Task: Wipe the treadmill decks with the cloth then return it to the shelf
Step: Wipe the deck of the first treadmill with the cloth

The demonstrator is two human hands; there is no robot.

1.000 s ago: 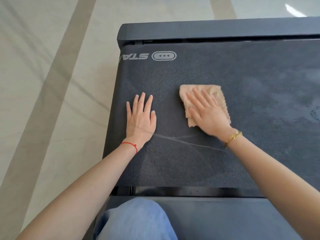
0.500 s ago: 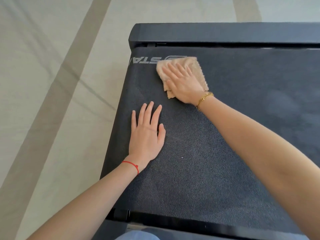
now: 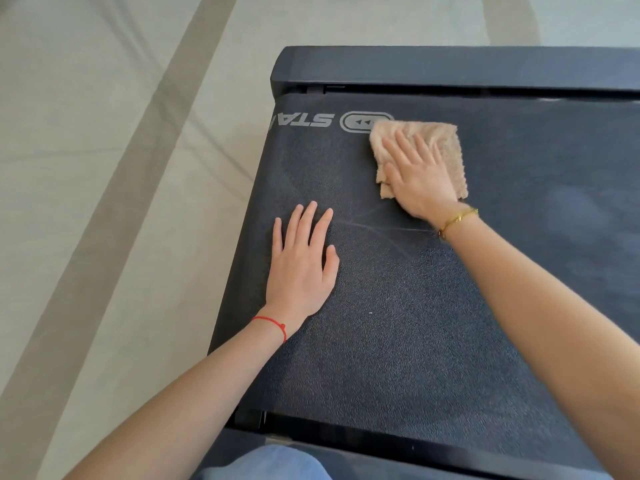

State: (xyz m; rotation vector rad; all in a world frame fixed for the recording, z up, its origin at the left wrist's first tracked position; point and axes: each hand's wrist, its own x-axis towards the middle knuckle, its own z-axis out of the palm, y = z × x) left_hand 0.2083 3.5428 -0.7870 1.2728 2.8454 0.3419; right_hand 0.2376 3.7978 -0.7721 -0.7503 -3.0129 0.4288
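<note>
Two hands flat on the treadmill belt (image 3: 398, 341).
Right hand (image 3: 420, 178) presses a folded tan cloth (image 3: 438, 136) beside the printed logo (image 3: 365, 122); left hand (image 3: 301, 268) spread bare on the belt, nearer the left edge, apart from the cloth.

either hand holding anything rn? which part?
Nothing gripped. Right hand presses flat on the middle of the folded tan terry cloth; left hand lies flat on the black textured treadmill belt.

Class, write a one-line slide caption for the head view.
Right hand presses tan cloth on treadmill deck; left hand rests flat.
</note>
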